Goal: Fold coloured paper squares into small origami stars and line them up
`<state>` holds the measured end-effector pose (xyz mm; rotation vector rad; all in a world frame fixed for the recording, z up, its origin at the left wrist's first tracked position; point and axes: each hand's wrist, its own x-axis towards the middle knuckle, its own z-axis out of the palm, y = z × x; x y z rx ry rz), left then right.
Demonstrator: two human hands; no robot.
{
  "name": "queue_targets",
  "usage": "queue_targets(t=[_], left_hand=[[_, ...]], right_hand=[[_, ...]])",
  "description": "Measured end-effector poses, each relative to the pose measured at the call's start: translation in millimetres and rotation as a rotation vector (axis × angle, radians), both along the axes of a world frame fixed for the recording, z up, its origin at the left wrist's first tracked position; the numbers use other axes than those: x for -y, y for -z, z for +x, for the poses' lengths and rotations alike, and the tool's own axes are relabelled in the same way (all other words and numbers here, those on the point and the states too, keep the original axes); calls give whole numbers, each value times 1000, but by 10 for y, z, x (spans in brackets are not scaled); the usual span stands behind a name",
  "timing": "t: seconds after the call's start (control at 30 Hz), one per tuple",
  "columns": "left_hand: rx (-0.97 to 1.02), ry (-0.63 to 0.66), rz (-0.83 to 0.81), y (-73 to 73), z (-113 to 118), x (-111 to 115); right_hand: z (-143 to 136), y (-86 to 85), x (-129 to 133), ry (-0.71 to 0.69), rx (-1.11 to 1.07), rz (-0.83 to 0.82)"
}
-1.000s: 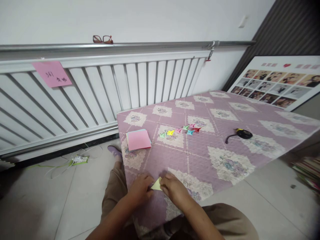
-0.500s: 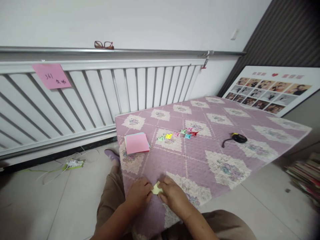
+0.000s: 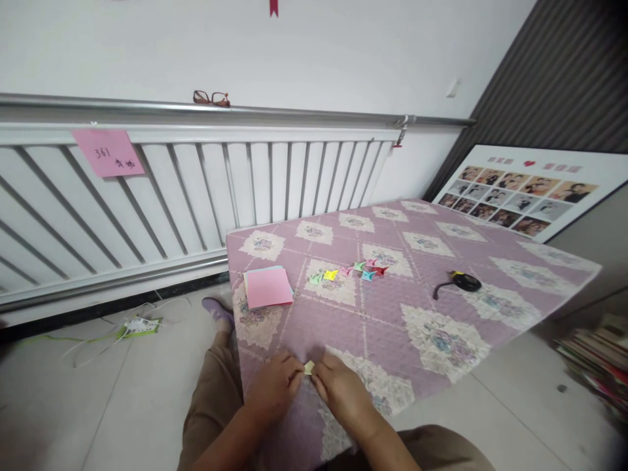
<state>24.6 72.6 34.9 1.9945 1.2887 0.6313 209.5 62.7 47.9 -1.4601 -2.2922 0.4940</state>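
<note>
A small piece of folded pale yellow paper is between my two hands, over the near end of the table. My left hand pinches its left side, fingers closed. On its right side, my right hand grips it between thumb and fingers. Most of the paper is hidden by the fingertips. Farther up the cloth lies a stack of square paper, pink on top. To its right sit several small folded paper figures in different colours, among them a yellow paper figure and a red paper figure.
A purple flowered tablecloth covers the table. A black tape measure lies toward the right. Behind stands a white radiator, with glasses on the pipe above. A power strip with cables is on the floor at left.
The hands have drawn closer together around the yellow paper, and less of it shows now. The camera view has tilted up slightly.
</note>
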Motion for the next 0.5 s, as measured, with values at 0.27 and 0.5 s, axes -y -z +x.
queue_targets(t=[0.27, 0.5], left_hand=[[661, -139, -359, 86, 123, 147], [869, -293, -578, 146, 176, 306]], right_hand=[[-233, -248, 197, 281, -413, -19], [-417, -226, 347, 430, -911, -363]])
